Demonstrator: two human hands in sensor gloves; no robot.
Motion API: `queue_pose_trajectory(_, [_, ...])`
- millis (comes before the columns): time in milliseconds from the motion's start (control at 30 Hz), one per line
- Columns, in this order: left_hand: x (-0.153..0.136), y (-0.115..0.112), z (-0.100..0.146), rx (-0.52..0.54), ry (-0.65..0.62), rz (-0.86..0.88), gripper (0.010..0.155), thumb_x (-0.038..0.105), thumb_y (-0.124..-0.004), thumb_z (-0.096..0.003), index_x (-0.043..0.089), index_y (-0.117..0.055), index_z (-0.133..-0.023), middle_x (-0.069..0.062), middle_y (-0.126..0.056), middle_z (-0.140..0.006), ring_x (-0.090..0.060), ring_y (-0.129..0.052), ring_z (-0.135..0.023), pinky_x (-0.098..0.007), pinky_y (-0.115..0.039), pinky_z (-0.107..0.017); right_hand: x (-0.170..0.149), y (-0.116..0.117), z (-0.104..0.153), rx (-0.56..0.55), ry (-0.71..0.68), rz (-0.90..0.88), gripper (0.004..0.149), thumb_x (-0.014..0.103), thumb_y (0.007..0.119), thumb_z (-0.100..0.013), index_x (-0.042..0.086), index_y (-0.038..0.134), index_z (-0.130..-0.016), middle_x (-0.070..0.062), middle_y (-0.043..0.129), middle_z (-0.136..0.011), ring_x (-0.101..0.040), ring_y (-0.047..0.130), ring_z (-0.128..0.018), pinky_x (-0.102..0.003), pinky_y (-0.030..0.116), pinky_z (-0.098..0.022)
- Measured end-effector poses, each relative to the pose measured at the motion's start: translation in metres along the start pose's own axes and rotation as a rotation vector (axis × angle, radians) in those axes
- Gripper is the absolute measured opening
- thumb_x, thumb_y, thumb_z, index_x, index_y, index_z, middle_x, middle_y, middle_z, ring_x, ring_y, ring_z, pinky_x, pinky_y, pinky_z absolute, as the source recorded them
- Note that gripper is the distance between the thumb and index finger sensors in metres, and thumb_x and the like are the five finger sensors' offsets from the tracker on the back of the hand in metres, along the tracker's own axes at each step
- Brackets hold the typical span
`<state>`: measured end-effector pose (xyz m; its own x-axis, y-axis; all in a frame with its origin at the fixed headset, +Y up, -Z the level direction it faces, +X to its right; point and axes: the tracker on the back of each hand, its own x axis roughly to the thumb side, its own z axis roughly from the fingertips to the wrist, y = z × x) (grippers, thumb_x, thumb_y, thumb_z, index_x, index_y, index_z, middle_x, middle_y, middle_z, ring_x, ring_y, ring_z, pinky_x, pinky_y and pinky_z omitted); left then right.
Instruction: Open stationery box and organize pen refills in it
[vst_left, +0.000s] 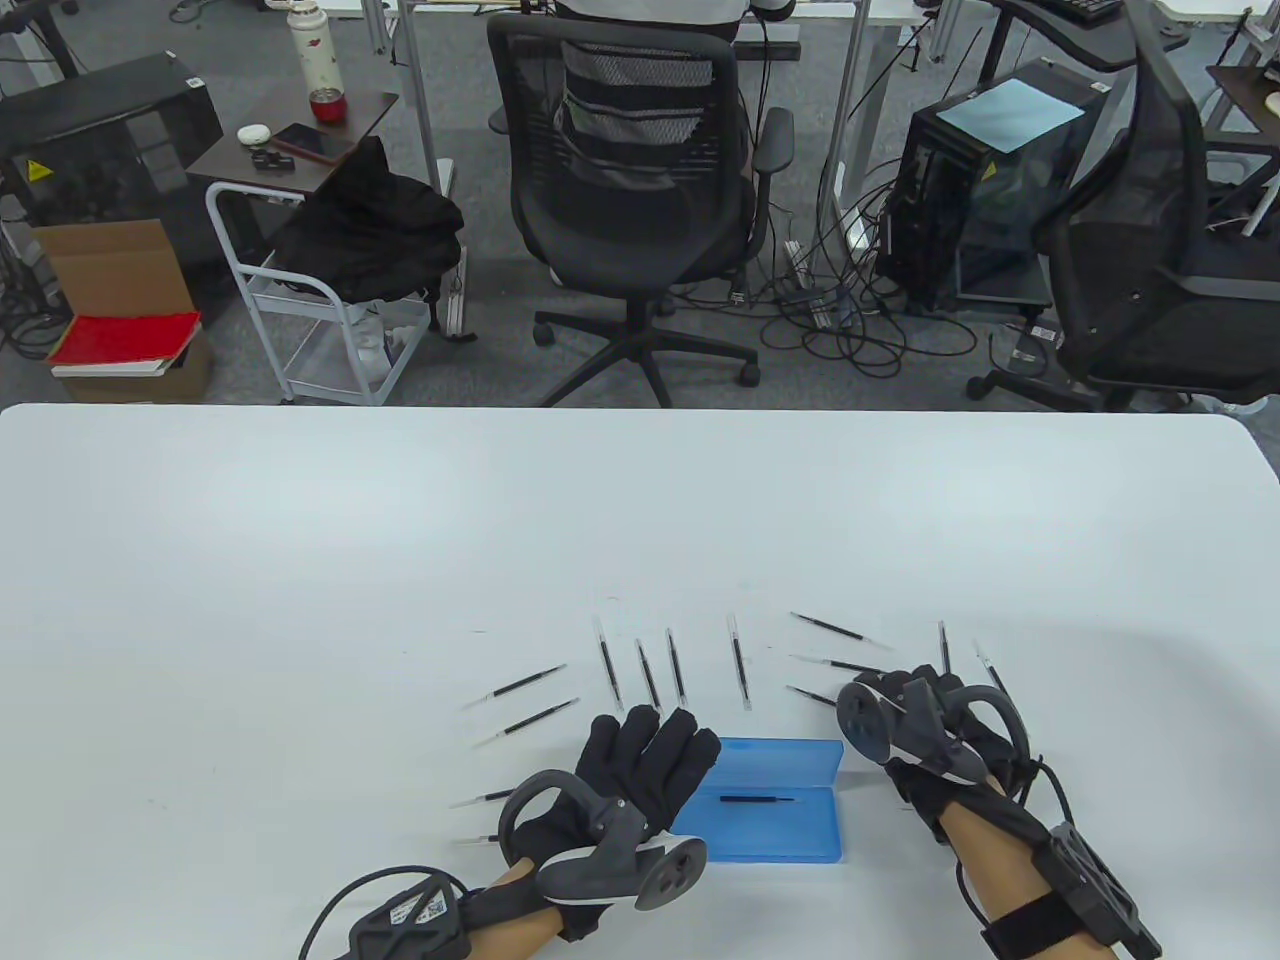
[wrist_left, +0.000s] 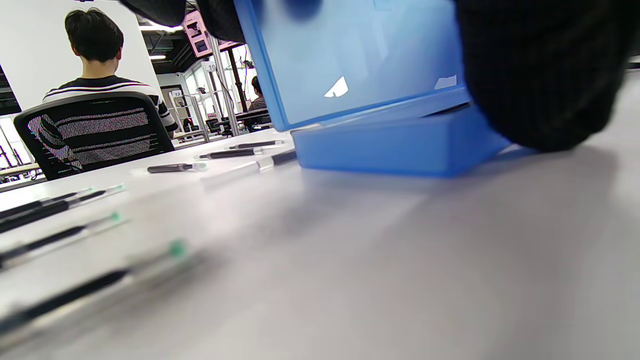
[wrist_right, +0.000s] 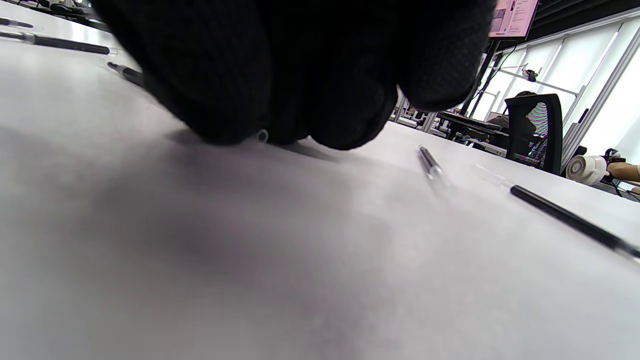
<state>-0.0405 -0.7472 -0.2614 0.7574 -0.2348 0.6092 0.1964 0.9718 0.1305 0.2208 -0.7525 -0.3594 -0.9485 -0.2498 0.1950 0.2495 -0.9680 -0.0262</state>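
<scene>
The blue stationery box (vst_left: 790, 835) lies near the table's front edge with its lid (wrist_left: 360, 55) tilted up. One black pen refill (vst_left: 760, 799) lies inside it. My left hand (vst_left: 665, 745) holds the lid's left end, thumb (wrist_left: 540, 75) in front of the base. Several loose refills (vst_left: 640, 675) fan out on the white table beyond the box. To the box's right, my right hand (vst_left: 865, 700) is curled down on the table, its fingertips (wrist_right: 300, 75) pinching a refill (vst_left: 812, 693) whose clear end (wrist_right: 262, 135) shows under them.
More refills lie left of my left hand (vst_left: 527, 683) and right of my right hand (wrist_right: 565, 217). The white table (vst_left: 300, 560) stretches wide beyond. Office chairs (vst_left: 640, 180), a cart and computer towers stand past its far edge; a person sits with their back turned.
</scene>
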Motion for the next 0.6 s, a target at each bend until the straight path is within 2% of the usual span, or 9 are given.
queue_pose_trajectory(600, [0.0004,0.0001,-0.0002,0.001,0.000,-0.004,0.119,0.066,-0.083,-0.0383,0.018,-0.010,-0.119,-0.015,-0.017,-0.128,-0.050,-0.041,-0.116,-0.068,-0.046,-0.082,-0.0049,-0.0017,0.0003,-0.011,0.003,-0.027,0.061,0.032,0.097,-0.039,0.015,0.081,-0.096,-0.002,0.105,-0.070,-0.029,0.103,-0.064,-0.057,0.082,-0.061])
